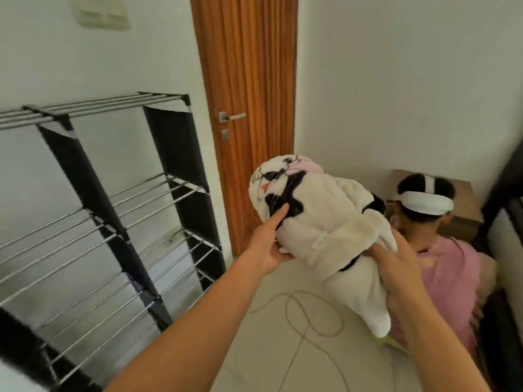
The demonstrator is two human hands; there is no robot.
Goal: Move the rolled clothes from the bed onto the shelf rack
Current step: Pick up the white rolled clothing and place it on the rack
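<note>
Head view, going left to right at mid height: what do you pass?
Shelf rack → wooden door → rolled white fleece held in both hands → seated person in pink shirt.

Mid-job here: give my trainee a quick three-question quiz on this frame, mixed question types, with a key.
1. True or false: the rolled white fleece bundle already lies on the shelf rack.
2. How many hands hold the bundle? A) none B) one C) two
3. Fill in: the rack stands to the ___ of the wooden door.

Key: 1 false, the bundle is held in the air; 2 C, left hand and right hand; 3 left.
</note>
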